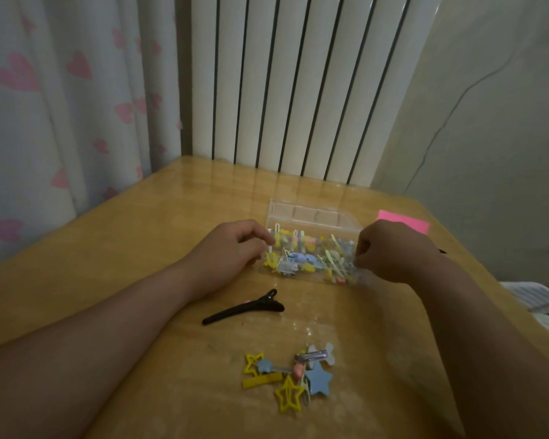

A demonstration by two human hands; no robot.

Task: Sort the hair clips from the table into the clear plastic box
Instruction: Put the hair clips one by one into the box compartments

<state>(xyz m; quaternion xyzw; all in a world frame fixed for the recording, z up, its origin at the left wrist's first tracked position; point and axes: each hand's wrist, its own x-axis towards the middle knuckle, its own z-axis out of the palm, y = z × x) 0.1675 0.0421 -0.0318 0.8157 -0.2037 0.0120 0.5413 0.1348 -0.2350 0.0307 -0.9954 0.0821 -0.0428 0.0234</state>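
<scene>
Both curled on box (314, 215); left hand (232, 250), right hand (393, 251).

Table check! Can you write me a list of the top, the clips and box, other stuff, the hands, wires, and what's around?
Surface: glossy wooden table.
Job's things: clear box holding many small clips; pile of star and bar clips nearest the person; black clip lying alone between pile and box.
Clutter: pink note right of the box.
Hands: left hand at the box's left end, right hand at its right end, fingers curled; what they grip is unclear.
Cables: thin dark line on the wall, cable or crack, cannot tell.
Surroundings: radiator behind, heart curtain left, white cloth right.
</scene>
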